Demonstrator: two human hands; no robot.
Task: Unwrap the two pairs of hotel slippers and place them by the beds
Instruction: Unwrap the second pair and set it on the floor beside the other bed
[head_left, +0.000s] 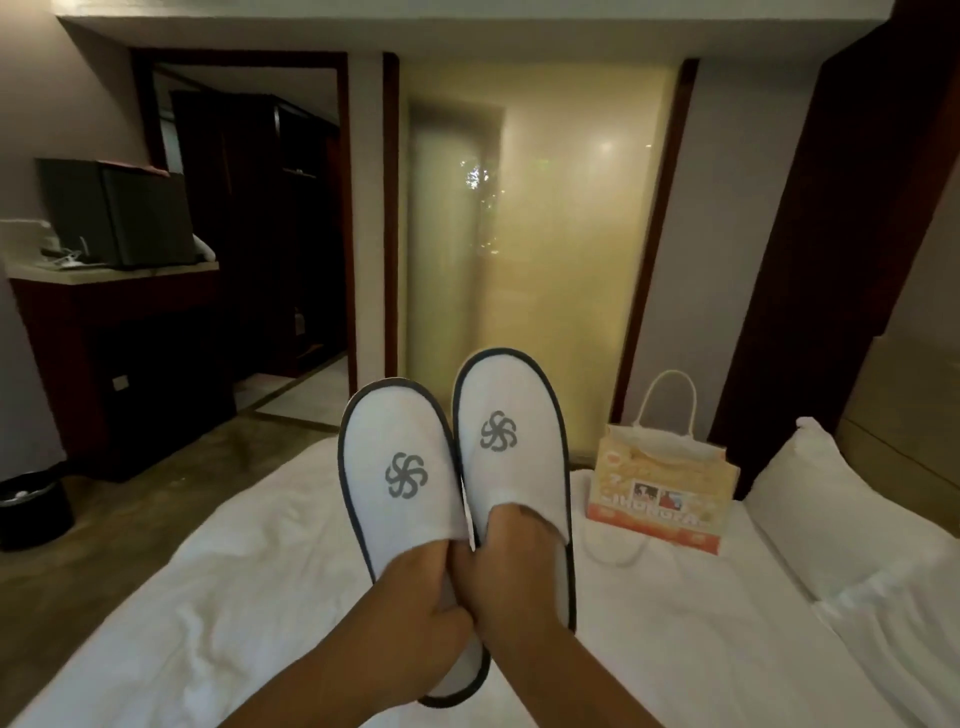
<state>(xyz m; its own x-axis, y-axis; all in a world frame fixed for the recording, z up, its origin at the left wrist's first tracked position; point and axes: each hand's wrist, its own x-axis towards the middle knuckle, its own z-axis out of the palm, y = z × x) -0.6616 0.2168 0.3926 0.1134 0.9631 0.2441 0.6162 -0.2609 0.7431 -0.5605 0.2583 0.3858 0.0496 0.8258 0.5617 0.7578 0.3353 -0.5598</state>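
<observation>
- Left hand (415, 587): fingers curled, gripping the left slipper (400, 467) at its opening.
- Right hand (511, 558): fingers tucked inside the right slipper (511, 431), gripping it.
- Both slippers: unwrapped, touching side by side, raised above the bed (208, 597).
- Paper bag (660, 493): upright on the bed.

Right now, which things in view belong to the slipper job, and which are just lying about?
Job: left slipper, gripped by the left hand; right slipper, gripped by the right hand; bed.

Lying about: paper bag on the bed, pillow, black box on the counter, bin.
</observation>
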